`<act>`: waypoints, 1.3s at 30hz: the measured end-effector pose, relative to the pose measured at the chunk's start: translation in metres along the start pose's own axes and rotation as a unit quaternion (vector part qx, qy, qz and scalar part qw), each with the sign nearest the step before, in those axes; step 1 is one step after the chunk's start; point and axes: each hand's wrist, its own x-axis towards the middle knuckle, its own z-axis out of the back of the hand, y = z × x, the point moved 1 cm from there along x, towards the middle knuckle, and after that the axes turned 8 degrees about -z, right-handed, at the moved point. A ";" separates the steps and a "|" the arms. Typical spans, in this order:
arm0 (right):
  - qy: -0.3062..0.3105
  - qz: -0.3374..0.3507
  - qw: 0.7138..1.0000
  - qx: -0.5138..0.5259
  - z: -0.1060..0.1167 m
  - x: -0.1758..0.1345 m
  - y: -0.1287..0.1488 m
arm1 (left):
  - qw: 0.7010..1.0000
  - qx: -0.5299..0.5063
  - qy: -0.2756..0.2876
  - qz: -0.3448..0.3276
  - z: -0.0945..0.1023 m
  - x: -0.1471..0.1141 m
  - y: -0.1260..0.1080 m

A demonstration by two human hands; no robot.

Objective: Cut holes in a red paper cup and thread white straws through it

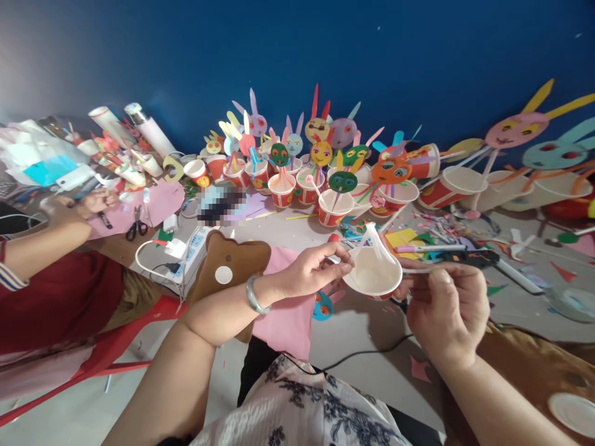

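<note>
Above the table edge is a white-lined paper cup, tilted so its inside faces me. White strips rise from it and meet in a peak over the rim. My left hand, with a bangle on the wrist, is closed at the cup's left rim. My right hand is closed in a pinch on a thin white stick, which reaches toward the cup's right side. Its other fingers are partly hidden behind the cup. Below the cup, a blue paper rabbit face shows beside pink cloth.
Several red paper cups with rabbit faces line the wall. Scissors, a power strip and a brown bear-shaped piece lie left. A glue gun and paper scraps lie right. Another person's arm is at far left.
</note>
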 end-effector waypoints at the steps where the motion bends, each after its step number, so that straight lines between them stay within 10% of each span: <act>1: 0.004 -0.002 1.000 0.001 0.000 0.000 0.000 | 1.000 -0.003 -0.001 0.001 0.000 0.000 0.001; 20: 0.037 0.087 0.983 -0.157 0.005 -0.002 0.000 | 0.998 -0.031 -0.040 -0.033 0.000 0.000 0.005; 28: 0.022 0.134 0.978 -0.156 0.004 -0.001 0.000 | 0.995 -0.084 0.031 -0.040 0.003 -0.004 0.012; 39: -0.010 0.133 0.979 -0.155 0.004 0.000 -0.002 | 0.994 0.016 -0.094 -0.059 0.002 -0.003 0.012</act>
